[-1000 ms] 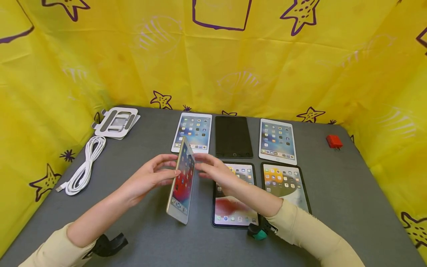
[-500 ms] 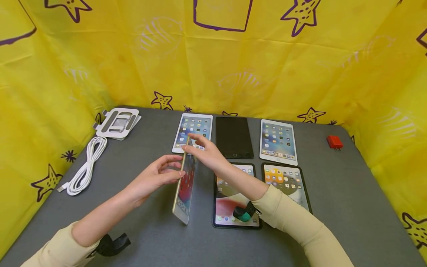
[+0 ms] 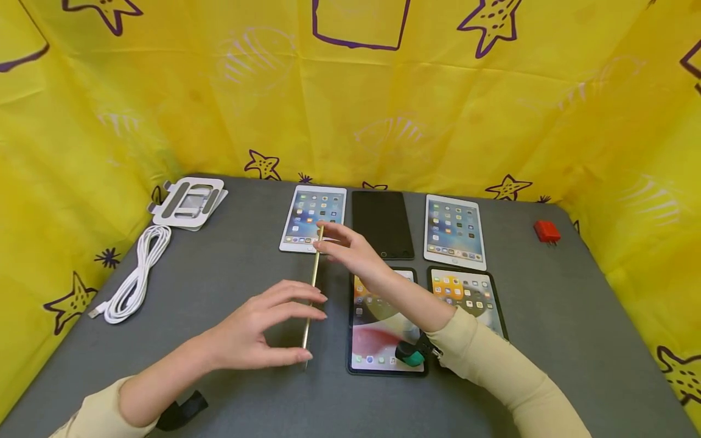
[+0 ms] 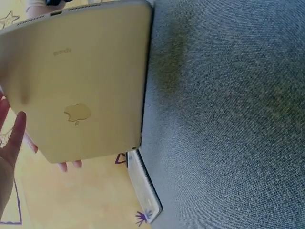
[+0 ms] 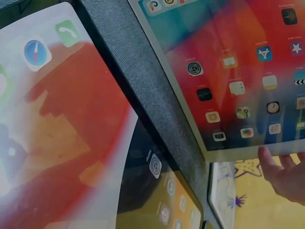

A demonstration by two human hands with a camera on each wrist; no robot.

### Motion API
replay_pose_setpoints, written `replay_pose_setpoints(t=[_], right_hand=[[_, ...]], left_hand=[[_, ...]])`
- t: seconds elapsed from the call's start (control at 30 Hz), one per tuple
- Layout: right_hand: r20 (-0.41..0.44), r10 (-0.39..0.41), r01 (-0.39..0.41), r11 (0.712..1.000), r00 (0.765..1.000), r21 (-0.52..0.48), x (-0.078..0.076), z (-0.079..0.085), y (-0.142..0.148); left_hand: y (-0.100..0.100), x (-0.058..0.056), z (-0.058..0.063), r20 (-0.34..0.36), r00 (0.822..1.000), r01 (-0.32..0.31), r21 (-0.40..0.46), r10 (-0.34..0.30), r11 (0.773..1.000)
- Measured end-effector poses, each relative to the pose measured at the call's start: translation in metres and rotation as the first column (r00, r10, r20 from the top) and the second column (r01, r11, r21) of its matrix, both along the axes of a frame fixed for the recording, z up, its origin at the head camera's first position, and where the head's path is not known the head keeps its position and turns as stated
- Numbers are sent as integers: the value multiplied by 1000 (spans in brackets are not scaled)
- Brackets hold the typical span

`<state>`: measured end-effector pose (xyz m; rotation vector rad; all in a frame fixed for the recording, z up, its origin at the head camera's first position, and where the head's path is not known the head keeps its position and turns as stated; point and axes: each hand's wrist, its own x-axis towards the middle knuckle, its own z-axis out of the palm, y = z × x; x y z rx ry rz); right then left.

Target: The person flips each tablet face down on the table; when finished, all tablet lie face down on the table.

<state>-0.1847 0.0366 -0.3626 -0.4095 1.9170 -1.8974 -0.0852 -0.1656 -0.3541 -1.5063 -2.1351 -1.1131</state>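
Observation:
A gold-backed tablet stands on its long edge on the grey table, thin side up in the head view. My right hand pinches its far end between thumb and fingers. Spread wide, my left hand hovers at the tablet's upper edge nearer me, with fingers reaching past it. In the left wrist view the plain gold back with its logo faces that hand, whose fingers look apart from it. In the right wrist view the lit screen shows app icons, and fingers lie at the far short edge.
Two dark-framed tablets lie flat to the right. Behind lie a white tablet, a dark-screened tablet and another white tablet. A folded stand and coiled white cable are left; a red charger is right.
My right hand has moved up from beside the screen to pinch the far end. The tablet has turned edge-up and shifted right. My left hand has released it and spread, moving nearer me.

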Motion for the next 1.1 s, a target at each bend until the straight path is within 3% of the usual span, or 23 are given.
replay_pose_setpoints(t=[0.13,0.27,0.5,0.7,0.87,1.0,1.1], right_hand=[[45,6,-4,999,999,-46,1,0,4],[104,-3,15,994,995,-110,2,0,7],[185,-64,100,976,981,-193,4,-2,9],[230,-79,139,956,970,-259,6,-11,12],[194,-79,112,979,978,-169,3,-21,18],[109,-74,74,997,991,-3,-2,-29,23],[30,-50,45,987,998,151,-5,-34,25]], left_hand=[[6,-1,-3,-136,989,57,-49,-64,997],[10,-2,-4,-212,974,68,-54,-78,996],[20,0,-6,-230,970,53,-93,-73,994],[28,-1,-10,-300,950,47,-148,-90,988],[29,0,-20,-328,939,20,-252,-105,967],[29,1,-28,-314,942,8,-328,-117,945],[28,0,-33,-309,943,5,-366,-126,931]])
